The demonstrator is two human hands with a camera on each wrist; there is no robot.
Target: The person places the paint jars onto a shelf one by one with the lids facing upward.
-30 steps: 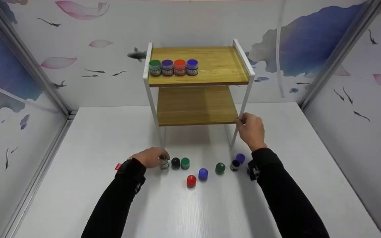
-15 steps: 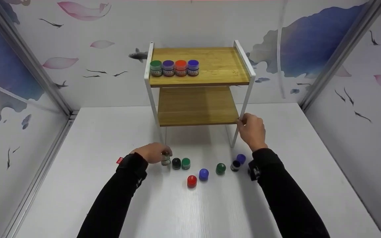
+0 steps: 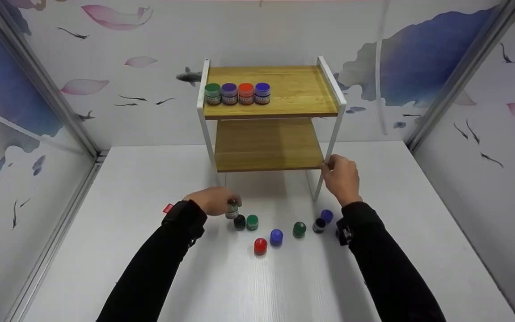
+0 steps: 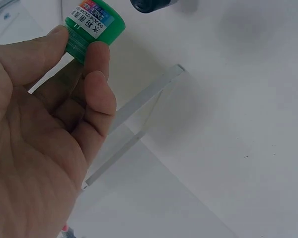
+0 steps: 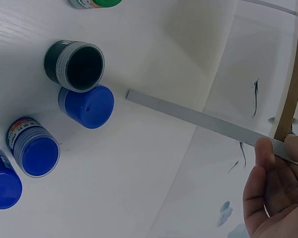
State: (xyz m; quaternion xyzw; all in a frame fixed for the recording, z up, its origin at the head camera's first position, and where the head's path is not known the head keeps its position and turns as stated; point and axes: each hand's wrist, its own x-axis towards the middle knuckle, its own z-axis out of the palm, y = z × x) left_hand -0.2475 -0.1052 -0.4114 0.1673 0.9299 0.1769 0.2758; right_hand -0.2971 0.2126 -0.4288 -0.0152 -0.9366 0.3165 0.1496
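Observation:
My left hand (image 3: 214, 201) pinches a small green gouache paint jar (image 4: 97, 25) by thumb and fingertips. In the head view this jar is held just behind a black-lidded jar (image 3: 239, 222) and a green-lidded jar (image 3: 252, 222). At the right front leg (image 3: 330, 138) of a two-tier shelf (image 3: 293, 98), my right hand (image 3: 341, 179) grips the white frame near the lower board's corner. The right wrist view shows thumb and fingers on that leg (image 5: 203, 120). On the upper board's left side stands a row of several jars, including an orange-lidded one (image 3: 246, 94).
More paint jars stand on the white table (image 3: 150, 179): red (image 3: 260, 246), blue (image 3: 276, 237), green (image 3: 299, 229), a dark one (image 3: 319, 225) and another blue (image 3: 327, 216). Near the right wrist, further blue jars (image 5: 34, 148) show. Printed white walls (image 3: 284, 31) enclose the table.
My left hand has lifted the jar and carried it right and toward the shelf, from left of the black-lidded jar to behind it. The right hand keeps its grip on the leg.

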